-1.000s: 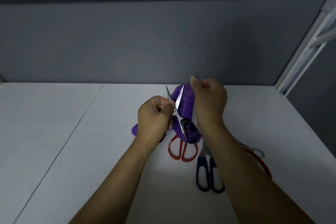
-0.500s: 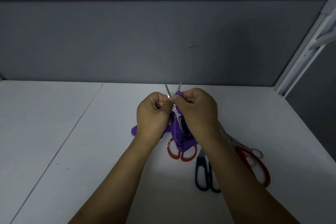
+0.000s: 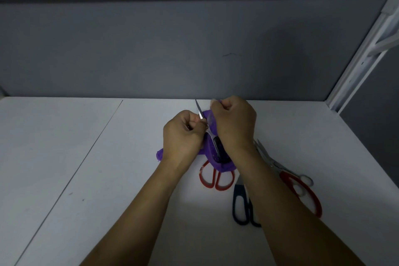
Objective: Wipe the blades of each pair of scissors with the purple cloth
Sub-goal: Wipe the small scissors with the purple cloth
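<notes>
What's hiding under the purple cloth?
Red-handled scissors lie beneath the purple cloth; only their red loops stick out. Their blades are covered, so they cannot be seen.

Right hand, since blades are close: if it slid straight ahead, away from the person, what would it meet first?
Probably nothing close: past the right hand pinching the purple cloth, only bare table, then the grey back wall; depth unclear.

The dark-handled scissors point(image 3: 212, 137) were raised with blades open, pointing away. One silver blade was bare; the other was wrapped in the purple cloth point(image 3: 223, 165), which hung below. Three pairs lay flat on the white tabletop point(image 3: 129, 179) — red-handled scissors point(image 3: 216, 180), navy-handled scissors point(image 3: 240, 190) and red-and-grey scissors point(image 3: 311, 200), rightmost.
</notes>
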